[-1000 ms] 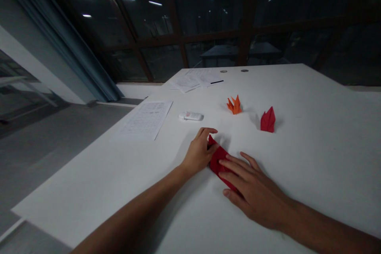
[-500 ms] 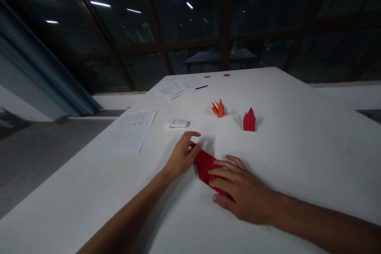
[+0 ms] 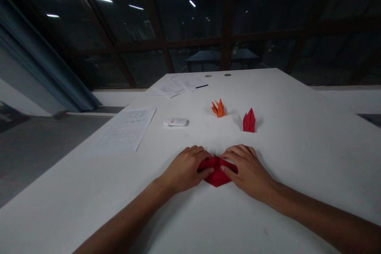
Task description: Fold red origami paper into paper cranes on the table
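A folded sheet of red paper (image 3: 216,175) lies on the white table between my hands, one corner pointing toward me. My left hand (image 3: 189,168) grips its left side, thumb on top and fingers along the far edge. On the right side my right hand (image 3: 247,170) holds it the same way, thumb pressed on the paper. Parts of both paper ends are hidden under the hands. Beyond them stand an orange origami piece (image 3: 219,108) with several points and a red origami piece (image 3: 249,120) with an upright tip.
Left of the origami lies a white, marker-like object (image 3: 175,122). Printed sheets (image 3: 127,129) rest at the table's left edge, with more papers (image 3: 174,86) and a black pen (image 3: 202,86) farther back. Two round discs sit near the far edge, before dark windows.
The red paper has turned, so its corner now points toward me. My right hand has moved from lying across it to gripping its right side; my left hand has closed on the left side.
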### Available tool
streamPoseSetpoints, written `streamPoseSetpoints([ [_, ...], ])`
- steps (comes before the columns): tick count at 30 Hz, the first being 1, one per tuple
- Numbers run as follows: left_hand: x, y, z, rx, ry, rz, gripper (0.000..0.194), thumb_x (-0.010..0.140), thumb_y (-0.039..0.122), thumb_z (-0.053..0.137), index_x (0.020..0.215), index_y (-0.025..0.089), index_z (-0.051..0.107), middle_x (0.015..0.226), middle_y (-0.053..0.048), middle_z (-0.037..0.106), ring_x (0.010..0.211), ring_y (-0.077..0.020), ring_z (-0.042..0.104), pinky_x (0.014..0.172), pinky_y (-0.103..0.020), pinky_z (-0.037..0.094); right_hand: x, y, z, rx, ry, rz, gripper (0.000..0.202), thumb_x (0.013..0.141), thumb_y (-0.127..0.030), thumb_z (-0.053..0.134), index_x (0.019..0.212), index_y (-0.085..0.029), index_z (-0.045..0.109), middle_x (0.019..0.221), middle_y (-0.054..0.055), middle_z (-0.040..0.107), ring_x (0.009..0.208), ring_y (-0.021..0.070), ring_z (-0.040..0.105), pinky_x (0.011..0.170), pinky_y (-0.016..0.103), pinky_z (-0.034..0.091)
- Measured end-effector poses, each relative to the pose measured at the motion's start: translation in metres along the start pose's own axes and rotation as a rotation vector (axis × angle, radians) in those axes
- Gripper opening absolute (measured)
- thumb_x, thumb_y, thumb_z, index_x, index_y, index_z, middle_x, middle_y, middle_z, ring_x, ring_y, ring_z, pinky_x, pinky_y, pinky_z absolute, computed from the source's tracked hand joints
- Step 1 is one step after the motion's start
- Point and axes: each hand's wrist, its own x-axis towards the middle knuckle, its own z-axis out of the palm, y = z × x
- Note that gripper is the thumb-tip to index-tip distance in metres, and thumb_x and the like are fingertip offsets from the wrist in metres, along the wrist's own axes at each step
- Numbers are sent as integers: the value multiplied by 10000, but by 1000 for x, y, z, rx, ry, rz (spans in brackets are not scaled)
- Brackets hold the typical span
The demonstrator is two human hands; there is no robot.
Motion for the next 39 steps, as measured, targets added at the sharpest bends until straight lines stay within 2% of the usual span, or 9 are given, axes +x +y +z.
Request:
streamPoseSetpoints([
  [5,1,-3,2,-163,45,14,328,862,319,724,1168,240,638,1098,-54,674,1054,-240,606,948,-377,479,3,1,1,24,-34,17,153,880,-174,699,1005,-262,695,1010,10,705,1019,228,593,934,444,379],
  [10,2,-3,1,-287,67,64,402,850,217,739,1230,248,611,1096,-37,691,1050,-213,611,971,-358,461,1,-4,-2,-19,-30,-123,108,928,-136,628,942,-233,675,963,12,702,992,215,590,990,458,355],
  [13,1,-3,-3,-233,19,136,222,901,207,674,1121,234,664,1029,-32,702,1003,-205,610,935,-351,448,-2,-6,-3,-89,-58,-224,147,962,-142,565,950,-228,684,959,25,707,998,220,601,1071,498,314],
  [16,-1,-2,-9,-142,-24,192,97,941,236,612,979,216,699,974,-45,698,972,-214,601,907,-356,434,-5,-9,-5,-151,-79,-281,120,969,-227,574,1000,-217,689,1013,54,714,1041,254,603,1124,546,273],
  [20,-5,-1,-18,-85,-55,238,161,930,353,633,992,216,690,1006,-57,694,999,-237,588,927,-373,417,-9,-14,-7,-168,-95,-388,262,951,-385,618,1112,-184,667,1109,98,701,1086,288,594,1135,544,296],
  [22,-7,0,-21,-82,-66,252,289,885,474,677,998,208,676,1007,-63,686,989,-247,584,915,-375,420,-10,-15,-6,-144,-115,-418,246,950,-373,625,1107,-187,662,1080,87,704,1061,272,605,1119,518,332],
  [26,-9,0,-20,-66,-48,260,399,841,581,690,961,202,663,975,-62,673,941,-242,582,866,-366,424,-10,-16,-1,-116,-105,-386,114,982,-208,558,972,-207,671,978,42,709,985,217,625,1114,491,342],
  [32,-8,2,-14,-56,-17,220,237,977,406,571,903,202,663,939,-49,666,933,-214,584,868,-349,417,-11,-18,1,-42,-91,-277,143,990,-171,514,918,-207,632,925,32,684,936,210,615,1075,485,369],
  [39,-6,6,-9,-147,-2,135,77,891,285,678,919,214,669,967,-41,669,965,-222,572,882,-351,420,-9,-14,4,83,-54,-169,181,902,-80,581,1005,-226,611,975,26,687,968,227,596,934,428,434],
])
